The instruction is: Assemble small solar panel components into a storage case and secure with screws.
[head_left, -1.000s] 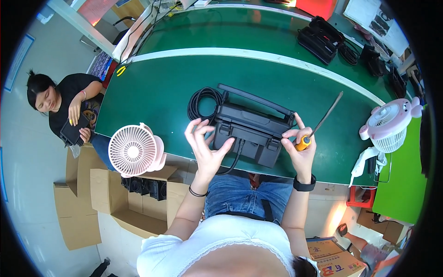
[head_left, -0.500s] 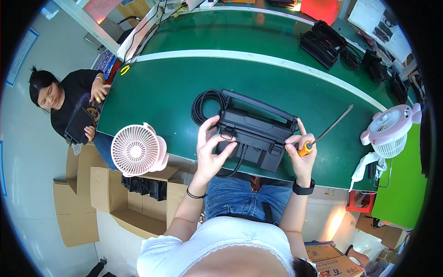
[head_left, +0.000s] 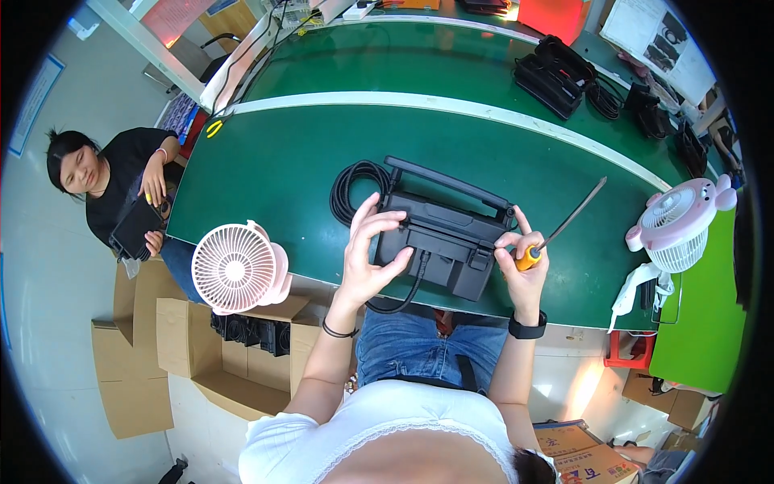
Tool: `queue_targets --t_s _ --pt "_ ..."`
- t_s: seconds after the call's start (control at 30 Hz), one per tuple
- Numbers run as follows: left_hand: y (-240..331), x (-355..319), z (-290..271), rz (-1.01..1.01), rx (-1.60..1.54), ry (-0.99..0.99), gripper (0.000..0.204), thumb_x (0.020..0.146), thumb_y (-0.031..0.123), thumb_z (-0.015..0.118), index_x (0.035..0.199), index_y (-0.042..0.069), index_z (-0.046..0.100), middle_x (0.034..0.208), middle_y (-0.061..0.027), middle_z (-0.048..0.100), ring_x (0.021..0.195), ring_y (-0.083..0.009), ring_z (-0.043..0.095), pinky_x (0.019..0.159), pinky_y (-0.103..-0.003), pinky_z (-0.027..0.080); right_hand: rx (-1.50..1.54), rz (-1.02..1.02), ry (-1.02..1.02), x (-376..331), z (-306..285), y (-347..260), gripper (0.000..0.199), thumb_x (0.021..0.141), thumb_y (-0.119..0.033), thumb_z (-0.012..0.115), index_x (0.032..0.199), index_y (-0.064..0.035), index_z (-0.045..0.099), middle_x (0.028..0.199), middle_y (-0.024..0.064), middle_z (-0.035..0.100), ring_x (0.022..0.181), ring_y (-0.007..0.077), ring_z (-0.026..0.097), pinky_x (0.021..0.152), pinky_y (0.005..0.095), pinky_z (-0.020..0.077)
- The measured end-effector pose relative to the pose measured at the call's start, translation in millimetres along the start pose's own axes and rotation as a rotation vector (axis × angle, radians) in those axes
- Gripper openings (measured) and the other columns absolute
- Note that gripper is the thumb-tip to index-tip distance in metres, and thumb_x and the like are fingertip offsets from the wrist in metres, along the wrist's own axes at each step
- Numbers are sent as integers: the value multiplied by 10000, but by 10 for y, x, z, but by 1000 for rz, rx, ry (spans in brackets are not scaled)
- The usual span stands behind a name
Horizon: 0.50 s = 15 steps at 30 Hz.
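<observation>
A black plastic case [head_left: 446, 229] with a long carry handle [head_left: 447, 179] lies at the table's near edge, tilted slightly down to the right. My left hand [head_left: 364, 262] is at its left end, thumb and fingers apart around the corner, with nothing gripped. At the right end, the fingers of my right hand [head_left: 526, 282] curl round the yellow grip of a screwdriver [head_left: 530, 256], its shaft pointing up and right. That hand's thumb and fingertip are by the right latch [head_left: 482, 257]. A black cable [head_left: 348, 194] lies coiled beyond the case's left end; another lead [head_left: 420, 278] comes from its front.
Pink fans stand at left [head_left: 235, 268] and right [head_left: 679, 216]. A white strap-like item [head_left: 633, 294] lies by the right fan. An open black case [head_left: 556, 77] is on the far table. Open cardboard boxes [head_left: 181, 339] stand lower left. A co-worker [head_left: 121, 185] sits at left holding a black device.
My left fingers have come off the case's left latch and spread apart. My right hand keeps the screwdriver by the right latch. The co-worker's hand has moved from the table edge to the device.
</observation>
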<state>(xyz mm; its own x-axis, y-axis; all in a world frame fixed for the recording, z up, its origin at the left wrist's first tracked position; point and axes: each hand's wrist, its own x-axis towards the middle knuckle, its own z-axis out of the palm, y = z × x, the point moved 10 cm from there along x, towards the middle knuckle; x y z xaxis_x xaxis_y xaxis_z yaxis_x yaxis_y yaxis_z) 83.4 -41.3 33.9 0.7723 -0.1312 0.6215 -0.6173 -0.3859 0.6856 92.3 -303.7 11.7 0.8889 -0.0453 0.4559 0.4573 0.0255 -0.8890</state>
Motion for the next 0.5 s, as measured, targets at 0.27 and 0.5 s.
queue_targets --t_s 0.27,0.5 --pt "-47 -72 29 -8 -59 153 413 755 -52 759 1111 32 567 1227 -133 572 1383 -372 407 1097 -440 406 87 226 150 -257 -279 7 319 839 35 708 895 -96 423 1086 158 683 1005 178 623 809 278 495" --pt "37 -136 98 -20 -70 279 362 778 -73 740 1060 61 556 1437 -150 331 1429 -433 323 1129 -477 359 -109 225 35 -244 44 -122 258 821 43 698 833 -51 458 1153 205 672 840 131 631 711 265 504"
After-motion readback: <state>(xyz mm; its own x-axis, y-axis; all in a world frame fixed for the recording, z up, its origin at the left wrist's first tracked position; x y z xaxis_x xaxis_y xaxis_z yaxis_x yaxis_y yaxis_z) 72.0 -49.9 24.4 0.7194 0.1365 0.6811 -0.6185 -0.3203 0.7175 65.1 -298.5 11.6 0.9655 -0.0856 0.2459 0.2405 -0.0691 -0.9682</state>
